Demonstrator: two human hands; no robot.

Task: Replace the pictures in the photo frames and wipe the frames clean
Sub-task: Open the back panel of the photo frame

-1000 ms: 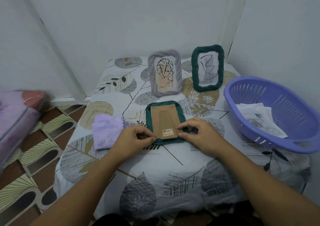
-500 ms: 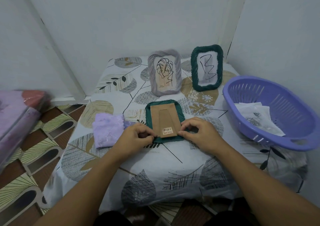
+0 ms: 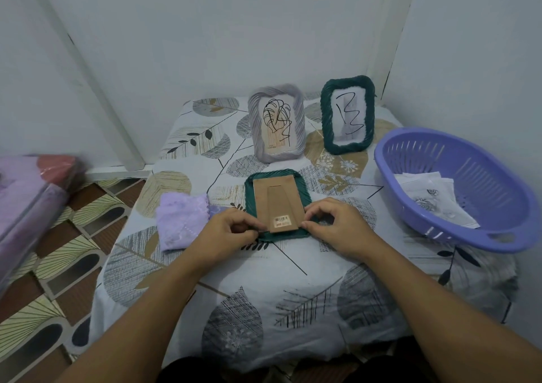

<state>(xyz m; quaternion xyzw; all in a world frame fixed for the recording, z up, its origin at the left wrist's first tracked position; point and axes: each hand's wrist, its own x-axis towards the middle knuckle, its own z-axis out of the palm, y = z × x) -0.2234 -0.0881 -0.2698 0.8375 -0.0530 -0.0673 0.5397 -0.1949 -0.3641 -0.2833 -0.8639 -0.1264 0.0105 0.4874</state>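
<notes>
Frames are sitting on a leaf-print tablecloth point(image 3: 264, 300) in a white-walled corner, beside patterned floor tiles point(image 3: 58, 259) and a plastic-wrapped bundle point(image 3: 26, 206) at far left. Going rightward, a lilac cloth point(image 3: 181, 221) is lying by the left hand point(image 3: 225, 233), which is pinching the near left edge of the face-down green frame point(image 3: 278, 203), its brown backing point(image 3: 278, 203) showing; the right hand point(image 3: 337, 227) is pinching the opposite edge. Behind are standing a grey frame point(image 3: 275, 123) and a green frame point(image 3: 347, 115). Farthest right, a purple basket point(image 3: 457, 189) is holding papers point(image 3: 431, 197). Since half a second ago, both hands are staying put.
</notes>
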